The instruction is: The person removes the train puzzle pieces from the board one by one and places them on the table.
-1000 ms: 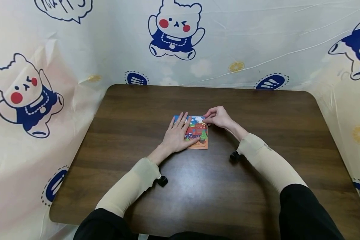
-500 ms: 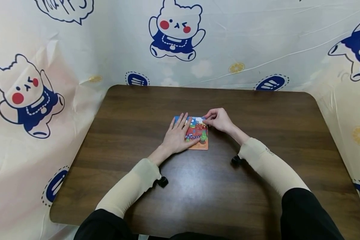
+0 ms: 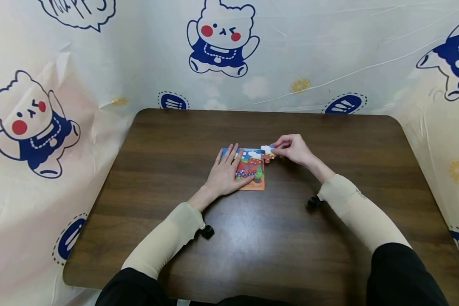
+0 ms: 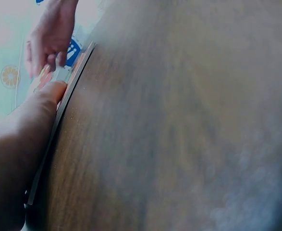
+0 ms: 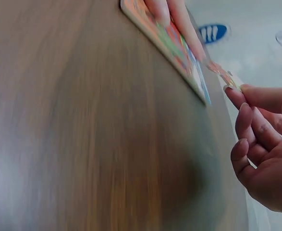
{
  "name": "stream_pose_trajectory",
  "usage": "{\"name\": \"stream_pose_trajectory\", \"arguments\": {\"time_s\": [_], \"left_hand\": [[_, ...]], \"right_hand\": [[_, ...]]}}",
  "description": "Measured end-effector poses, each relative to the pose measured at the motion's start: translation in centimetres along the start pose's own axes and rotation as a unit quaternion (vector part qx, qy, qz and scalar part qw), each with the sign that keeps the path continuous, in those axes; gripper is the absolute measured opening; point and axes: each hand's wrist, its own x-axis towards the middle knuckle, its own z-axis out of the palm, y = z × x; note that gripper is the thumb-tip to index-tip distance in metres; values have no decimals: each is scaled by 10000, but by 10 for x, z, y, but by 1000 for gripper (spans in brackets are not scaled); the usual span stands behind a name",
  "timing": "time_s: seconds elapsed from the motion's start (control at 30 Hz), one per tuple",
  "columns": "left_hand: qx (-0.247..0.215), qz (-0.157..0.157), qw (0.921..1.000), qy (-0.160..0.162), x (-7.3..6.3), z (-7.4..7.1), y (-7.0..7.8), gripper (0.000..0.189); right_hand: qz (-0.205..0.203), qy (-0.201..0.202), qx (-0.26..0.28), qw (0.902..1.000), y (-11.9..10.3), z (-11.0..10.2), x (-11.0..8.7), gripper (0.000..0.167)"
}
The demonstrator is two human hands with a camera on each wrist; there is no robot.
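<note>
A person's right hand (image 3: 293,149) pinches a small jigsaw piece printed white, blue and red (image 3: 267,152) by its right edge; this grip is closed down to the piece between thumb and forefinger, the other fingers loosely bent. The piece is at the far right corner of a thin, colourful picture-puzzle board (image 3: 252,170), raised off it in the right wrist view. Its white-and-blue side faces away from the person and a red tab juts back toward them; which way its long axis runs cannot be told. The left hand (image 3: 225,173) lies flat on the board, fingers straight and spread, grasping nothing. The board rests on the dark brown wood-grain counter (image 3: 229,250), its blue edge farthest from the person, its orange edge nearest, its right side running straight away from them.
</note>
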Motion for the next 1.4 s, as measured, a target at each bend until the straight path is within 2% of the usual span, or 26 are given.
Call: {"name": "stream_pose_trajectory", "arguments": {"time_s": [0.27,0.47,0.8,1.03,1.2,1.4], "left_hand": [[31,-10,10000,17,-1,-1,1,109],[38,-6,10000,-14,0,0,1,109],[22,-46,10000,-31,1,2,1,110],[30,-1,10000,40,2,2,0,110],[14,2,10000,54,2,1,1,110],[18,-25,10000,22,1,2,1,111]], "right_hand": [[506,295,236,9980,34,-54,-23,33],[741,325,34,9967,56,-88,-39,32],[1000,226,-557,9932,70,-130,-58,35],[744,298,-1049,9912,77,-144,-72,29],[664,364,-1590,9844,75,-149,-79,26],[730,458,-1973,9766,75,-150,-83,23]]}}
